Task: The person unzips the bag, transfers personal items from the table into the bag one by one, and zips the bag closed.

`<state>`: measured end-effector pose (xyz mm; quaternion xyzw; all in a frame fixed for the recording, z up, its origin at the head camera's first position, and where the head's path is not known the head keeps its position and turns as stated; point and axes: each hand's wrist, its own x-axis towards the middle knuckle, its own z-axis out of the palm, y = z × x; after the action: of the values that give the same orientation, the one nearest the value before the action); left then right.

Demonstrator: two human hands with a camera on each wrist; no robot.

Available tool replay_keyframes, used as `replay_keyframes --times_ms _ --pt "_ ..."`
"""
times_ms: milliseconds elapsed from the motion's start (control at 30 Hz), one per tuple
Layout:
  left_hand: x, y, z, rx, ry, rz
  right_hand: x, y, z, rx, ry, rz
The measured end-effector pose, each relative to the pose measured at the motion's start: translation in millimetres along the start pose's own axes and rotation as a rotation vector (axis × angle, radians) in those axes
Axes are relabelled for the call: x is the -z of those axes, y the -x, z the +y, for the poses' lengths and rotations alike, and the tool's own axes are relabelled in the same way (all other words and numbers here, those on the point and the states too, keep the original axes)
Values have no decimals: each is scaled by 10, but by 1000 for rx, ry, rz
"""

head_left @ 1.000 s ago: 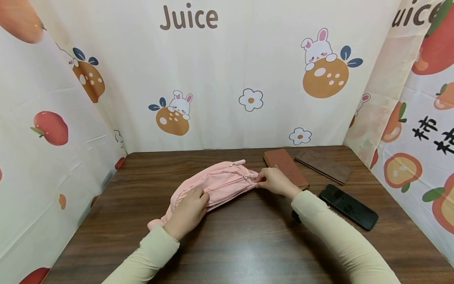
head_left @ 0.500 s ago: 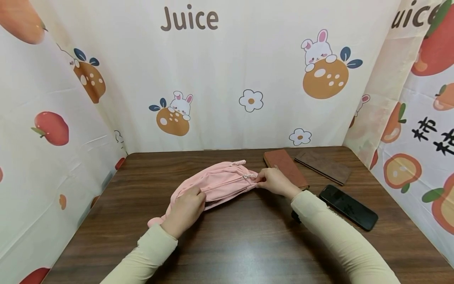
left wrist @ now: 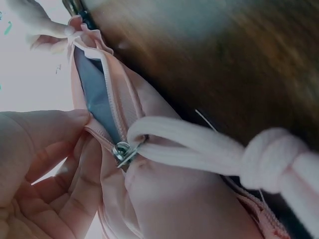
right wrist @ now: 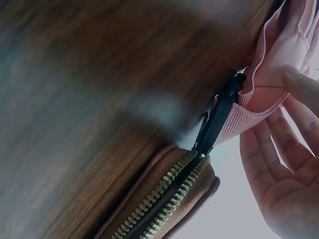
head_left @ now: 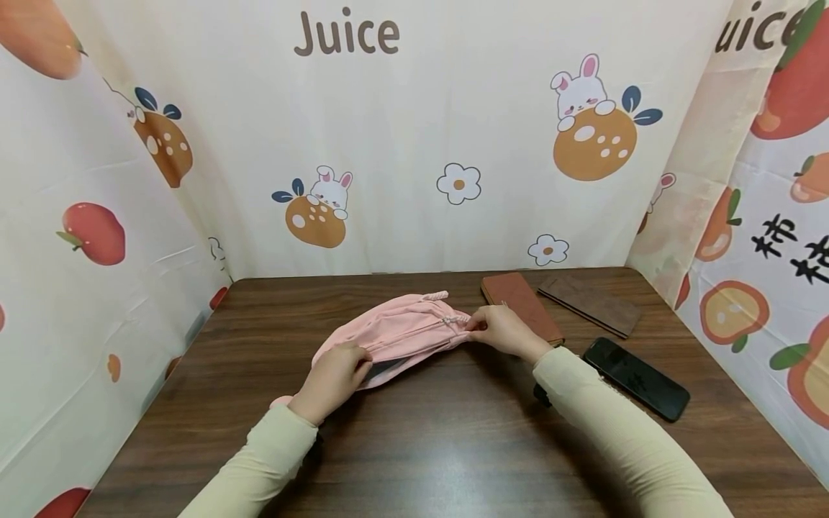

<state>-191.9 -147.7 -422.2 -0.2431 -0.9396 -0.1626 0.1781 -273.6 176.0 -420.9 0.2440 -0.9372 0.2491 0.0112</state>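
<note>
A pink waist bag [head_left: 395, 327] lies slantwise on the table. My left hand [head_left: 337, 378] is on its near left part; in the left wrist view the thumb and fingers pinch the fabric edge beside the zip. The bag's zip gapes there, showing grey lining [left wrist: 97, 87]. A metal zip slider [left wrist: 123, 152] with a knotted pink cord pull [left wrist: 271, 157] sits at the end of the gap, close to the left fingers. At the far right end my right hand [head_left: 505, 331] pinches the bag's fabric, beside a black buckle [right wrist: 219, 119] on its strap.
Right of the bag lie a reddish-brown zipped wallet [head_left: 521, 306], a dark brown wallet [head_left: 592, 303] and a black phone [head_left: 637, 378]. My right forearm crosses in front of the phone's left side. Printed curtains [head_left: 401, 144] stand behind and beside the table [head_left: 440, 446].
My left hand has slid leftward along the bag's near edge, and a dark gap of lining now shows beside it. My right hand stays at the right end.
</note>
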Motion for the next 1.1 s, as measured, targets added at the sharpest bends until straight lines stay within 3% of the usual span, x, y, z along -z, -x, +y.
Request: replay_keyframes --times_ms 233,600,867,1100 --pt "-2 -3 -7 40 44 -19 105 38 44 -17 -30 33" --pt "-6 -6 28 72 25 3 443 96 341 -208 -51 152" --pt "-9 -2 45 72 29 18 596 88 617 -358 -80 150" --pt "-34 4 56 74 16 49 625 68 760 -442 -72 91"
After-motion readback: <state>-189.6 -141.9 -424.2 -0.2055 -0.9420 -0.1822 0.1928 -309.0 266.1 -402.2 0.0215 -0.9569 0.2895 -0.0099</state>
